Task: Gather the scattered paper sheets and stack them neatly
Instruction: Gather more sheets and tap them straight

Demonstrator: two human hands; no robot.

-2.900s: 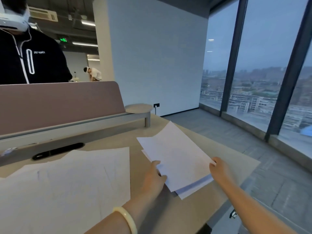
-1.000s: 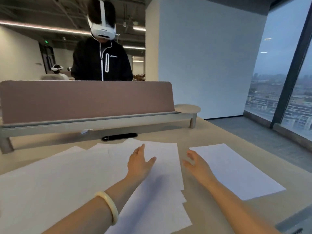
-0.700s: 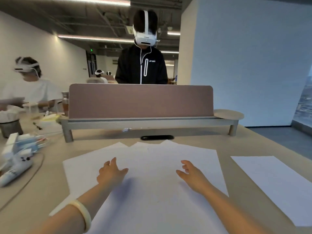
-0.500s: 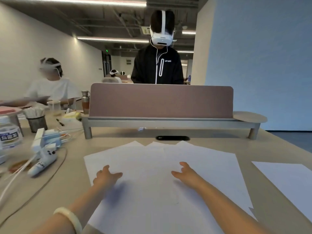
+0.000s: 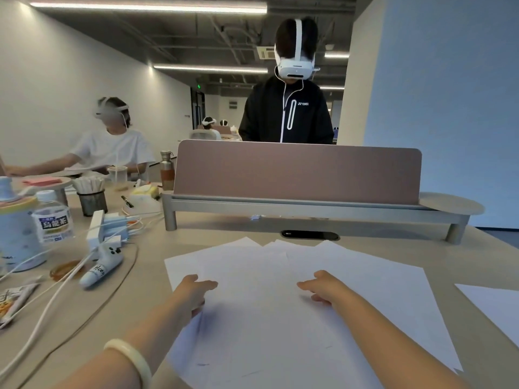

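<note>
Several white paper sheets (image 5: 280, 318) lie overlapped and fanned out on the beige desk in front of me. My left hand (image 5: 193, 290), with a pale bangle on its wrist, is at the left edge of the top sheets. Its thumb lies on top and its fingers are under the edge, which is lifted a little. My right hand (image 5: 323, 287) rests flat on the paper near the middle, fingers pointing left. A separate stack of sheets (image 5: 494, 310) lies at the far right, partly cut off by the frame.
A pink divider screen (image 5: 295, 169) on a metal rail crosses the desk behind the sheets, and a person stands beyond it. On the left lie a white controller (image 5: 101, 266), cables, a bottle (image 5: 53, 217), a pen cup (image 5: 91, 199) and a seated person.
The view swung left, away from the right-hand stack. Both hands left that stack and moved onto the fanned sheets. My left hand slid to their left edge and lifted it.
</note>
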